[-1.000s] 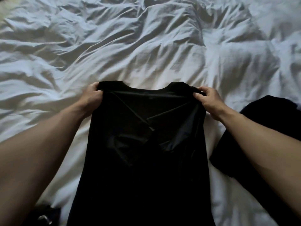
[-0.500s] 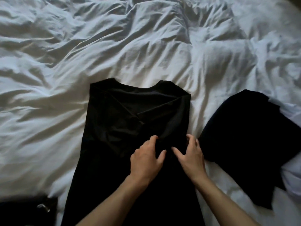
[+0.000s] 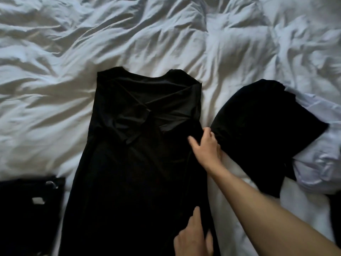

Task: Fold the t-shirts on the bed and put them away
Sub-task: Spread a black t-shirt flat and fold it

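My right hand presses flat, fingers straight, on the black t-shirt running lengthwise up mid-frame; left hand rests open on its lower edge.

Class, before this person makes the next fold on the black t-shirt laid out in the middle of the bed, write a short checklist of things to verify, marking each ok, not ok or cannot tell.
1. Black t-shirt lies flat on the white duvet: ok.
2. Both sleeves folded in across the back: ok.
3. Fabric smooth where the sleeves cross: not ok, it is bunched.
4. Right hand on the shirt's right edge: ok.
5. Left hand on the lower right edge: ok; grip cannot tell.
6. Second black garment clear of the shirt: cannot tell, the right hand covers the gap.
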